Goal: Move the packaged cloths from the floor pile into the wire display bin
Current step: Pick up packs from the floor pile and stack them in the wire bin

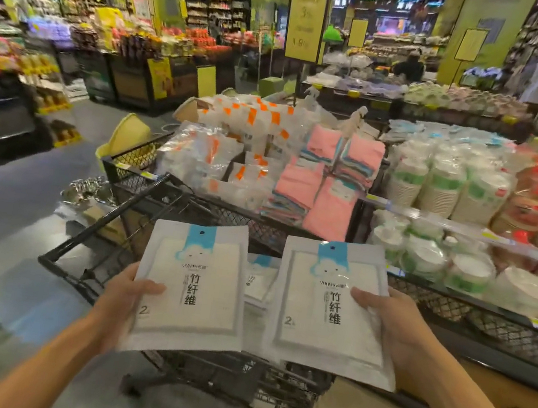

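While each hand grips one cloth packet, left hand (122,290) and right hand (392,325) hover over the wire bin (165,196). Carry step; next, lower onto packets inside.

"竹纤维" on both packs (192,284) (also "2")

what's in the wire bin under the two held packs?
Between the left pack and right pack, another white cloth pack lies in the wire bin. Whatever sits directly beneath the held packs is covered.
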`<state>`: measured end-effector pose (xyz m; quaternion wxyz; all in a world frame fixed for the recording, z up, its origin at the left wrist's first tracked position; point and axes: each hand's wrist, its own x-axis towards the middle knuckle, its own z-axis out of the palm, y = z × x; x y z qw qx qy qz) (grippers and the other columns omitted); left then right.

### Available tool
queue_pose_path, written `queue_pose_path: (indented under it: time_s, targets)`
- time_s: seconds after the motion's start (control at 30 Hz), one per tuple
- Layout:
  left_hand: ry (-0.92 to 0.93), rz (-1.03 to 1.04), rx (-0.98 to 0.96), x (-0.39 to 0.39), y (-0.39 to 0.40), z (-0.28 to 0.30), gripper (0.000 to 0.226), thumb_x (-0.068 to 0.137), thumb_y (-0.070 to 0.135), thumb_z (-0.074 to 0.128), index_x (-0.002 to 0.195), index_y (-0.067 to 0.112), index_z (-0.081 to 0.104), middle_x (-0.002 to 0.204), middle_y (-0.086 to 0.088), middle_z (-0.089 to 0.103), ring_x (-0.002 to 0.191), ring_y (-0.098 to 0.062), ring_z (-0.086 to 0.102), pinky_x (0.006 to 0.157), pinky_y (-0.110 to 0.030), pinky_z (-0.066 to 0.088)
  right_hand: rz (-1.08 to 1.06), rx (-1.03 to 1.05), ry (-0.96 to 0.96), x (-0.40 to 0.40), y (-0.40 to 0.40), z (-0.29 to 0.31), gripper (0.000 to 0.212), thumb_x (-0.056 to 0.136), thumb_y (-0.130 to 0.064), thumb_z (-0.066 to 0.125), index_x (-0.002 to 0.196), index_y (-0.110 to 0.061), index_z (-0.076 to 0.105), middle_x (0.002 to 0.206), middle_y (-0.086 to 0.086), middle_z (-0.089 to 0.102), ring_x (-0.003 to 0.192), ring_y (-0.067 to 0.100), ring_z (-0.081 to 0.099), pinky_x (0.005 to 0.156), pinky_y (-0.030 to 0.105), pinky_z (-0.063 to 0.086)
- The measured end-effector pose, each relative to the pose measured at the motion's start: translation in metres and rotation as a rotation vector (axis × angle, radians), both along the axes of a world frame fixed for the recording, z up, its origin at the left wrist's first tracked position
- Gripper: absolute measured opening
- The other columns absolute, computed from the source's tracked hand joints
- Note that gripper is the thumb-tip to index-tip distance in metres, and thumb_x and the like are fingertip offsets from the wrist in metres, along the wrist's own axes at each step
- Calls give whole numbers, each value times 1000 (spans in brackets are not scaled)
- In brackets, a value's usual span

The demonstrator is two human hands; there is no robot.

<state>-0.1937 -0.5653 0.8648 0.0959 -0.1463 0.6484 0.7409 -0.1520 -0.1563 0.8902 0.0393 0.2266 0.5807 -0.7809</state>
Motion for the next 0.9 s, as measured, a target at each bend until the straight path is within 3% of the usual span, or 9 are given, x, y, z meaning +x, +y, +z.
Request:
queue_pose_path:
  time_s: [0.1, 0.3, 0.53, 0.73, 0.9]
  targets:
    - [-26, 2, -5, -26, -8, -16, 61, 80, 0, 68, 137, 12, 47, 116, -20, 74, 101, -46, 72, 86, -65, 56, 8, -12, -20, -30, -5, -20, 33, 91, 2, 70, 124, 0, 66, 110, 23, 76, 99, 44, 74, 93, 60, 57]
    - [-64, 93, -47, -90, -16, -30, 56, 82, -2, 67, 132, 16, 50, 115, -18, 75, 97, -43, 74, 76, -58, 60, 28, -8, -65, -112, -5, -54, 33, 89, 3, 72, 121, -1, 67, 106, 21, 77, 96, 41, 76, 89, 58, 59]
    - [-113, 146, -152, -166, -38, -52, 41, 89, -2, 67, 123, 18, 55, 115, -15, 74, 101, -41, 72, 89, -66, 55, 46, 17, -130, -198, -22, -83, 31, 89, -1, 75, 118, -7, 68, 102, 15, 79, 94, 37, 77, 90, 61, 58]
    - [-185, 66, -148, -246, -59, -102, 51, 86, -6, 69, 131, 11, 53, 116, -19, 73, 103, -43, 71, 81, -58, 60, 38, 56, -211, -249, -49, -120, 30, 91, -3, 74, 118, -12, 66, 105, 13, 79, 96, 36, 77, 90, 62, 59]
    - [-262, -76, -166, -320, -85, -157, 48, 86, 2, 74, 127, 16, 55, 118, -15, 73, 102, -38, 73, 80, -56, 60, -54, 124, -330, -284, -78, -159, 35, 88, -3, 77, 122, -8, 67, 106, 12, 79, 96, 35, 77, 89, 61, 59]
